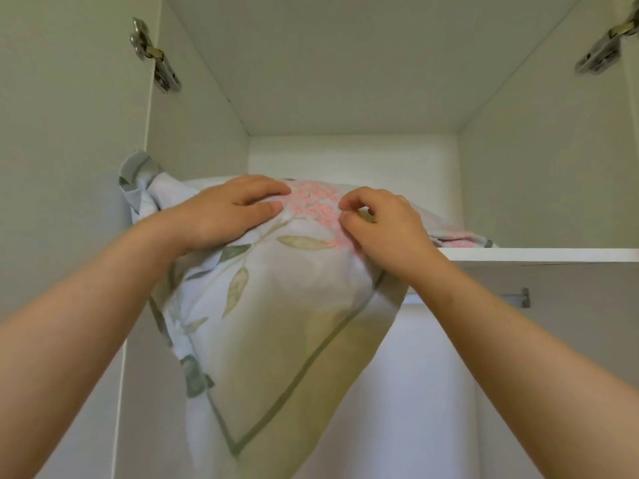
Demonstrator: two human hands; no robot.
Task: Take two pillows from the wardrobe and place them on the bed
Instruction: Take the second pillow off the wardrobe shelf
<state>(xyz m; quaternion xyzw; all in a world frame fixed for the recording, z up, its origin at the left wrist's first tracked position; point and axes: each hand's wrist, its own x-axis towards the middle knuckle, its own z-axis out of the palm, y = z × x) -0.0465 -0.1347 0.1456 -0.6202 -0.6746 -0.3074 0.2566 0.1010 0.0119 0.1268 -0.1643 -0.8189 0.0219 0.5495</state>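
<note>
A pillow [273,305] in a pale cover with green leaves, pink blossoms and a green border hangs half out of the wardrobe's top shelf [539,254], its lower corner drooping below the shelf edge. My left hand [228,212] lies flat on the pillow's top left, fingers pressing the fabric. My right hand [383,226] pinches the cover near the pink blossoms. A second pillow is not clearly visible; only a strip of pink-patterned fabric [460,238] shows on the shelf behind my right hand.
Both wardrobe doors stand open, with metal hinges at the upper left [155,57] and upper right [601,50]. The white upper compartment above the pillow holds nothing else. A rail bracket [518,298] sits below the shelf on the right.
</note>
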